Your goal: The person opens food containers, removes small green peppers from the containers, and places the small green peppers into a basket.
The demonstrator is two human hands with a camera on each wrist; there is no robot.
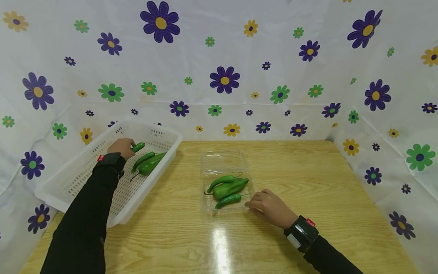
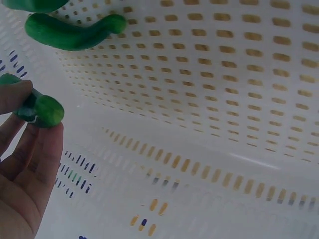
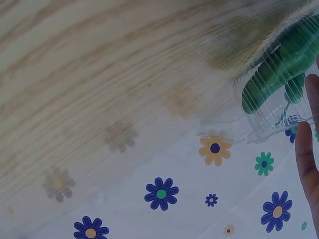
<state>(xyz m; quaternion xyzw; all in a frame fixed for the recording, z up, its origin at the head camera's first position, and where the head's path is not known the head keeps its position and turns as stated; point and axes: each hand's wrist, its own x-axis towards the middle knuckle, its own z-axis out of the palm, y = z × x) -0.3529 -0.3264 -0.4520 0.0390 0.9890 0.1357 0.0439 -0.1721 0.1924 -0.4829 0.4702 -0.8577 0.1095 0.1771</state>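
From my remote seat I see the left hand [image 1: 120, 147] pinching a small green pepper [image 1: 138, 147] between thumb and fingertips, the gap no wider than the pod, over the far part of the white basket [image 1: 150, 192]. The right hand [image 1: 270, 207] has its fingers at the near right corner of the clear container [image 1: 224, 160]; whether they pinch the rim or only touch it, I can't tell.

The held pod's skin looks smooth and rounded, so I judge a light fingertip pinch could let it roll free. The container looks thin and light; a push at that corner could skid or tip it, spilling its three peppers [image 1: 230, 188].

Beside the left hand, a slim curved pepper [image 1: 143, 160] and a broad, bulging pepper [image 1: 152, 164] lie in the basket, whose stiff plastic is pierced with rows of slots. The container is ribbed and see-through. Beneath is a glossy, wood-grained table [image 1: 291, 167]; beyond hangs a creased, flower-printed cloth [image 1: 191, 57].
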